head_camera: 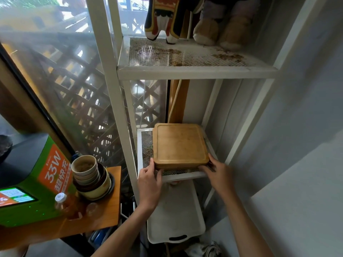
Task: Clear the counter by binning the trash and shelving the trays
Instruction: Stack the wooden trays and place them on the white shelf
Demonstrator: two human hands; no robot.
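Note:
A stack of square wooden trays [180, 143] lies on the middle mesh shelf [144, 151] of a white metal rack. My left hand [150, 180] grips the stack's front left corner, thumb on the top edge. My right hand [217, 169] holds the front right corner. The stack's front edge sits close to the shelf's front rail. The lower trays in the stack are mostly hidden under the top one.
A white plastic tray [174, 219] with a handle slot lies on the shelf below. Left of the rack, a wooden counter [104, 216] carries stacked bowls [91, 177], a bottle [64, 204] and a green machine [27, 182]. Plush toys [185, 17] stand on the upper shelf. A grey wall is at right.

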